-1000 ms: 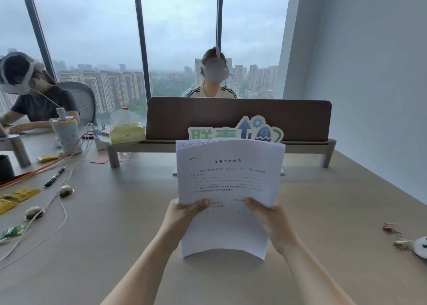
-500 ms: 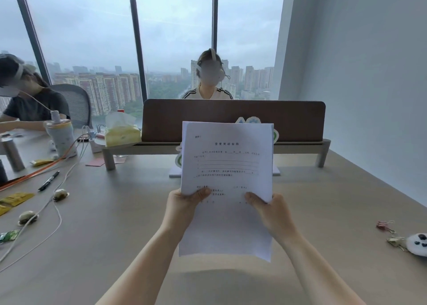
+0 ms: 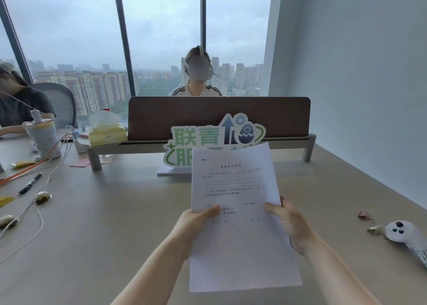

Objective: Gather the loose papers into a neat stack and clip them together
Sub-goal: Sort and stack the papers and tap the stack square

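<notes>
Paper stack held above the bench, both hands gripping its side edges.

Left edge of bench: black pen [image 3: 30, 183], white cables [image 3: 39, 214], a covered bottle [image 3: 42, 138]; tissue pack [image 3: 107, 132] on the low shelf at the far edge. Left hand [image 3: 196, 223] pinches the paper stack [image 3: 240, 223] at its left edge, thumb on the printed face. Stack is raised above the bench middle, tilted slightly, sheets look aligned; green sign [image 3: 208, 142] stands behind it. Right hand [image 3: 288, 223] grips the stack's right edge, thumb on top. Near the right edge of bench: pink binder clip [image 3: 365, 215], gold binder clip [image 3: 375, 230] touching a white plush toy [image 3: 409, 235].
</notes>
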Demonstrator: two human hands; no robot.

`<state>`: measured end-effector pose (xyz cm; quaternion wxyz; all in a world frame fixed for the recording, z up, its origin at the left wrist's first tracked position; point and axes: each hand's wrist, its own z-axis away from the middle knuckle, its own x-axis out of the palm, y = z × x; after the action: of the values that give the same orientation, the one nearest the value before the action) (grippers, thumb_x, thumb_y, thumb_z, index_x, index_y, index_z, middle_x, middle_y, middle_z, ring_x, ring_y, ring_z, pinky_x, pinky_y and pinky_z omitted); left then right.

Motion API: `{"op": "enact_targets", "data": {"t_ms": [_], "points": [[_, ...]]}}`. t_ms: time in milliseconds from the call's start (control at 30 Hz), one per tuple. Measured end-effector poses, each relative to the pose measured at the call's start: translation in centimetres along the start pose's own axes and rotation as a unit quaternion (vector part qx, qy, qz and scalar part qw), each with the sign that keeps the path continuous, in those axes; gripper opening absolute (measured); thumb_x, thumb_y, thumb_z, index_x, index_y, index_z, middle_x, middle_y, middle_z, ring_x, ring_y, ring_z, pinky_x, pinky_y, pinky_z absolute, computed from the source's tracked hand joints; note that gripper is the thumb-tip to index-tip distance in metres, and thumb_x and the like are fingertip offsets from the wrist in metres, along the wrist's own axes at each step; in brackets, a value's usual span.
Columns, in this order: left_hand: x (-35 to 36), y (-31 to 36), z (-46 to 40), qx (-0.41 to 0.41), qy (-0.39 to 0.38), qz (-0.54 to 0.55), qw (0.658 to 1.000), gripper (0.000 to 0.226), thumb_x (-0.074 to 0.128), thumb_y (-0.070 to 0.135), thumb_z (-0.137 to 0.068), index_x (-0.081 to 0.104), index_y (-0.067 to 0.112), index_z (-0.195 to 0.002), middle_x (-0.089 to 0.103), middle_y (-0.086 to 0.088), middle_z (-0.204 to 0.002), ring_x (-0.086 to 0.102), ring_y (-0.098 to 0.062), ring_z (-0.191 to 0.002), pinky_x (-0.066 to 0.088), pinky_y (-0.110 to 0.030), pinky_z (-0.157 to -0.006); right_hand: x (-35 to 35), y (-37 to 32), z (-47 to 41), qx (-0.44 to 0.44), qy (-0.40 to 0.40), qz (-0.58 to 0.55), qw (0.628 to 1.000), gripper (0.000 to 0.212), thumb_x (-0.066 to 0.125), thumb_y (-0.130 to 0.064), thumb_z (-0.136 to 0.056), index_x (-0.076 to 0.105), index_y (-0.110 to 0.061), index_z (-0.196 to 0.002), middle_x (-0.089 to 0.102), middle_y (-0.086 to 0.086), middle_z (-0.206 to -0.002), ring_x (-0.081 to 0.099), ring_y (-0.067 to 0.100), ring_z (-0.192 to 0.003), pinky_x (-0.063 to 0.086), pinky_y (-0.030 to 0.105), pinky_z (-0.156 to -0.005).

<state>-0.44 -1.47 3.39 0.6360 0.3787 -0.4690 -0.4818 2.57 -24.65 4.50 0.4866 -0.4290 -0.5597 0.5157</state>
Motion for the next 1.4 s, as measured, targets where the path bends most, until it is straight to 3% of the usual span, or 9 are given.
{"op": "enact_targets", "data": {"t_ms": [100,267,333,467,567,767,900,1100,1400], "points": [[0.3,-2.0,-0.4,-0.033,0.000,-0.012,0.999,0.029,0.076,0.021,-0.080,0.074,0.002,-0.101,0.076,-0.018,-0.094,0.073,-0.034,-0.082,0.060,-0.043,-0.073,-1.0,1.4,-0.2,0.035,0.003,0.037,0.999,0.027,0.049,0.006,-0.093,0.070,-0.006,-0.104,0.078,0.010,-0.093,0.075,0.026,-0.078,0.060,0.034,-0.064],[0.8,-3.9,-0.9,-0.047,0.014,-0.022,0.999,0.026,0.075,0.019,-0.082,0.074,-0.001,-0.099,0.076,-0.018,-0.092,0.074,-0.033,-0.080,0.060,-0.039,-0.070,-1.8,3.3,-0.9,0.069,0.011,0.073,0.995,0.031,0.062,-0.005,-0.071,0.073,-0.003,-0.100,0.078,0.012,-0.090,0.074,0.028,-0.077,0.058,0.034,-0.065],[0.9,-4.3,-1.1,-0.044,0.021,-0.028,0.998,0.024,0.075,0.017,-0.082,0.074,-0.002,-0.097,0.076,-0.017,-0.089,0.074,-0.031,-0.075,0.060,-0.036,-0.065,-1.9,3.9,-1.2,0.071,0.022,0.096,0.993,0.021,0.061,0.001,-0.080,0.074,-0.010,-0.092,0.078,0.002,-0.081,0.074,0.019,-0.071,0.056,0.030,-0.063],[0.9,-4.5,-1.9,-0.035,0.041,-0.049,0.997,0.022,0.072,0.016,-0.084,0.073,-0.002,-0.097,0.076,-0.016,-0.085,0.074,-0.028,-0.069,0.059,-0.034,-0.062,-1.8,4.6,-1.3,0.072,0.037,0.131,0.988,0.033,0.053,0.008,-0.089,0.073,-0.018,-0.087,0.078,-0.004,-0.080,0.073,0.013,-0.070,0.056,0.028,-0.064],[0.4,-4.2,-3.1,-0.013,0.056,-0.063,0.996,0.021,0.065,0.022,-0.091,0.070,0.004,-0.100,0.077,-0.012,-0.086,0.074,-0.027,-0.073,0.058,-0.033,-0.062,-1.8,5.0,-1.4,0.077,0.044,0.130,0.988,0.033,0.054,0.007,-0.090,0.073,-0.019,-0.085,0.078,0.003,-0.090,0.074,0.023,-0.080,0.059,0.037,-0.073],[-0.3,-3.4,-5.3,0.010,0.073,-0.059,0.996,0.032,0.052,0.037,-0.097,0.069,0.011,-0.105,0.076,-0.010,-0.097,0.073,-0.030,-0.089,0.057,-0.046,-0.085,-1.9,5.8,-1.5,0.086,0.033,0.125,0.988,0.019,0.064,-0.005,-0.083,0.076,-0.015,-0.093,0.078,0.006,-0.093,0.074,0.027,-0.086,0.059,0.044,-0.082],[-0.1,-2.9,-6.5,0.017,0.085,-0.016,0.996,0.032,0.049,0.037,-0.099,0.067,0.011,-0.108,0.075,-0.014,-0.100,0.072,-0.034,-0.092,0.056,-0.050,-0.086,-2.2,6.2,-1.6,0.102,0.015,0.112,0.988,0.033,0.063,-0.019,-0.068,0.077,-0.014,-0.097,0.078,0.009,-0.097,0.074,0.031,-0.090,0.057,0.052,-0.087],[-0.1,-2.1,-8.0,0.049,0.087,-0.029,0.995,0.029,0.050,0.036,-0.098,0.065,0.012,-0.103,0.075,-0.012,-0.090,0.073,-0.030,-0.078,0.060,-0.043,-0.071,-2.6,6.7,-1.8,0.113,-0.003,0.117,0.987,0.034,0.063,-0.017,-0.069,0.077,-0.013,-0.099,0.078,0.008,-0.100,0.074,0.031,-0.093,0.055,0.053,-0.090],[-0.2,-2.5,-8.7,0.059,0.096,-0.029,0.993,0.029,0.050,0.034,-0.099,0.064,0.009,-0.101,0.073,-0.017,-0.099,0.070,-0.037,-0.091,0.059,-0.050,-0.079,-2.6,5.9,-1.9,0.113,0.024,0.164,0.980,0.030,0.055,0.003,-0.085,0.073,-0.020,-0.092,0.078,0.002,-0.093,0.075,0.024,-0.087,0.059,0.044,-0.083]]}}
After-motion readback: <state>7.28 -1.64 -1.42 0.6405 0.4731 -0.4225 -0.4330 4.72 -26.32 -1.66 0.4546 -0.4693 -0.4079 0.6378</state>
